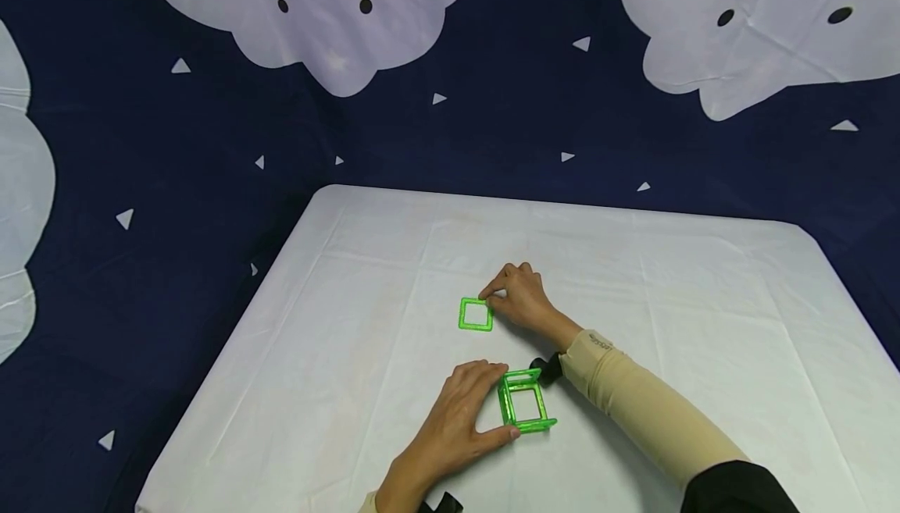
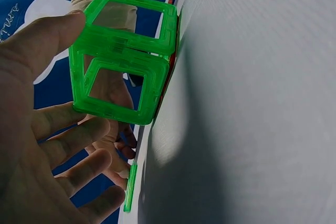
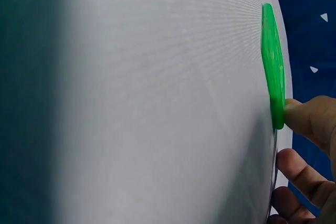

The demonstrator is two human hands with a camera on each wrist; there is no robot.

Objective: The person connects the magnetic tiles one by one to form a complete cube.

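Note:
My left hand (image 1: 457, 413) holds a small open structure of green see-through square magnetic tiles (image 1: 532, 425), thumb at its near side and a finger at its far side. In the left wrist view, thumb and index finger touch opposite edges of the structure (image 2: 123, 39), while the other fingers spread apart. Farther back, a single green square magnetic tile (image 1: 476, 328) lies flat on the table. My right hand (image 1: 523, 300) pinches its right far corner between thumb and index finger. The right wrist view shows this tile (image 3: 273, 66) almost edge-on, a fingertip against it.
A white cloth covers the table (image 1: 337, 325), its rounded far edge against a dark blue curtain (image 1: 492, 138) with clouds and small triangles. My right forearm sleeve (image 1: 654, 396) reaches across to the right of the tile structure.

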